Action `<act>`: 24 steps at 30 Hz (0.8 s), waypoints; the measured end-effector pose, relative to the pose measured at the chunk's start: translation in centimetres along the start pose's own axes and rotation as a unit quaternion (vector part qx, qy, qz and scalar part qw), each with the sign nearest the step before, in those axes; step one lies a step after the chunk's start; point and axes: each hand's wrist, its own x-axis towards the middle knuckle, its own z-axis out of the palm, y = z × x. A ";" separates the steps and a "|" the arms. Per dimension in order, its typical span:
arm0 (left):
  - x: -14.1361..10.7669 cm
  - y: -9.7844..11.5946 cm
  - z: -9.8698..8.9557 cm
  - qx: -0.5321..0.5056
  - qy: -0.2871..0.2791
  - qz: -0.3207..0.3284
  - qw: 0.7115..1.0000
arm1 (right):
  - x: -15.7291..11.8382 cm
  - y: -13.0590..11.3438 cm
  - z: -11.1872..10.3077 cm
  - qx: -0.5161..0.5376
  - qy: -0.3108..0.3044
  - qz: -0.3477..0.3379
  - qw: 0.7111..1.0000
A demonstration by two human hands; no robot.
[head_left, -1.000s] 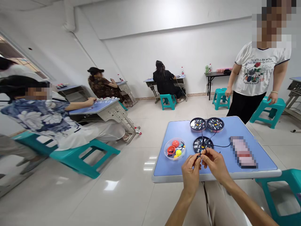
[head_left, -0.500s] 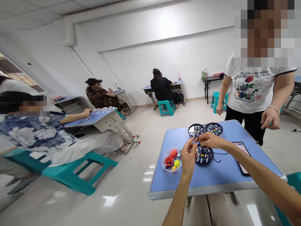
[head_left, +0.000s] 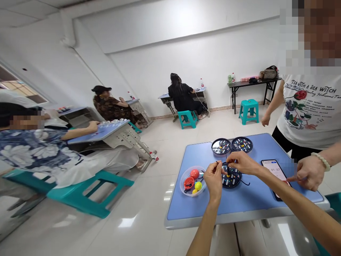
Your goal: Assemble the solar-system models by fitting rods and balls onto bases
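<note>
My left hand (head_left: 214, 177) is closed, its thumb and finger pinching a dark end of a thin black cord. Beside it, my right hand (head_left: 244, 163) has its fingertips together on the cord too, just above a round black tray (head_left: 232, 182). That tray has a colourful patterned face and a yellow centre, partly covered by my hands. From its right side sticks out a thin black piece with a bent end (head_left: 246, 184). Behind my hands stand two similar round trays, one on the left (head_left: 221, 146) and one on the right (head_left: 242, 145).
Left on the blue table (head_left: 186, 209) is a clear bowl (head_left: 183, 190) with red and yellow balls and small parts. A phone (head_left: 274, 174) showing a timer lies at the right, under another person's pointing hand (head_left: 309, 172). Other people sit at desks; a green stool (head_left: 249, 110) stands behind.
The other person's hand has come down to the phone. My hands stay over the near tray, the left fingers now pinched closer together. The view has shifted slightly right.
</note>
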 end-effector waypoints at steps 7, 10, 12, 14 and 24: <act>-0.1 -0.8 -0.4 0.019 -0.013 -0.006 1.000 | -0.2 1.0 1.3 -0.038 0.021 -0.020 0.999; 0.0 -1.1 -0.6 0.012 -0.036 -0.031 0.999 | -0.1 1.0 1.6 -0.049 0.005 -0.025 0.998; 0.0 -1.3 -0.5 0.009 -0.051 -0.040 0.998 | -0.1 1.1 1.8 -0.054 -0.001 -0.024 0.998; -0.1 -1.5 -0.5 0.009 -0.060 -0.048 0.997 | -0.1 1.0 1.9 -0.057 -0.001 -0.015 0.998; 0.8 -0.9 -0.5 0.015 -0.102 -0.110 0.989 | 0.9 0.2 1.2 -0.102 -0.061 -0.008 0.993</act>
